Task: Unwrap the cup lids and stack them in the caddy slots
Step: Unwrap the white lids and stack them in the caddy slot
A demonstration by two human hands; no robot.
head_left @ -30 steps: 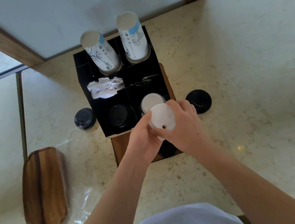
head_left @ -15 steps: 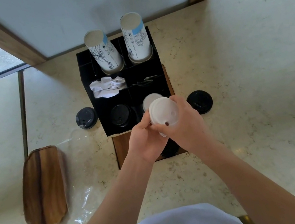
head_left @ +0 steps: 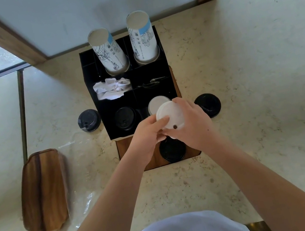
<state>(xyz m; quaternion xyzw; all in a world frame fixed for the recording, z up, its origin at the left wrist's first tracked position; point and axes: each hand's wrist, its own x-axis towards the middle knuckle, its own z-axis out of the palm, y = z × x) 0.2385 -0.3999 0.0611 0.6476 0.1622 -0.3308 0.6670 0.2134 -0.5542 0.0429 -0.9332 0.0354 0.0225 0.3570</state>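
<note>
While both hands' fingers (head_left: pixel 162 122) pinch it, white lid stack (head_left: pixel 170 117) above caddy (head_left: pixel 102 111).

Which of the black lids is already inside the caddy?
The black lid in the caddy's front-left slot. The other three lie outside: one left of the caddy, one right, one on the wooden board.

Head camera is looking steeply down from close above; my caddy (head_left: pixel 134 98) is sitting upper centre of frame.
</note>
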